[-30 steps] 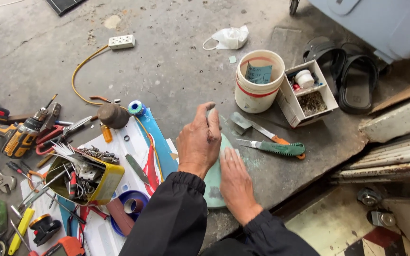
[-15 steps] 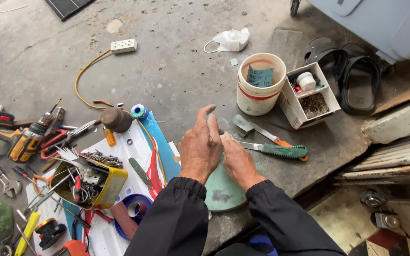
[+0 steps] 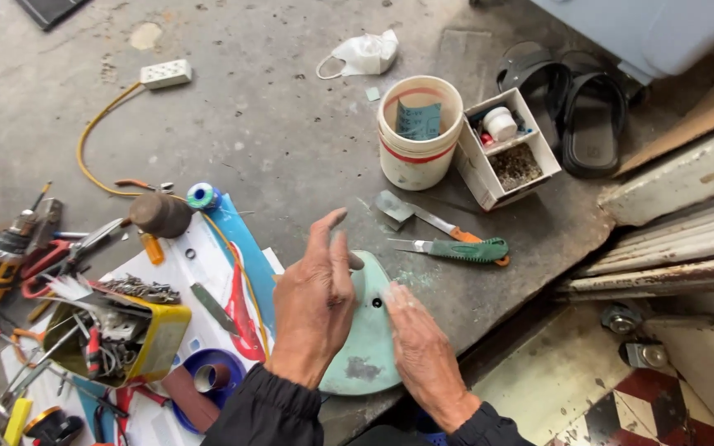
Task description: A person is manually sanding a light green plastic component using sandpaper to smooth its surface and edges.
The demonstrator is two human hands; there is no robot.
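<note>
A pale green, rounded plate (image 3: 368, 339) with a small hole lies on the concrete floor in front of me. My left hand (image 3: 314, 304) hovers over its left edge, fingers extended and loosely apart, holding nothing. My right hand (image 3: 420, 347) rests flat on the plate's right side, fingers blurred. Just beyond the plate lie a green-handled knife (image 3: 460, 249) and an orange-handled putty knife (image 3: 413, 213).
A white bucket (image 3: 417, 132) and an open cardboard box (image 3: 507, 147) stand farther back, black sandals (image 3: 576, 103) to the right. At left are a yellow tin of tools (image 3: 117, 340), a drill (image 3: 2, 256), pliers, tape rolls and a power strip (image 3: 165, 73). A step edge drops at right.
Both hands shifted on the green plate; my right hand slid forward from its near edge onto its right side, and my left hand stayed raised above it.
</note>
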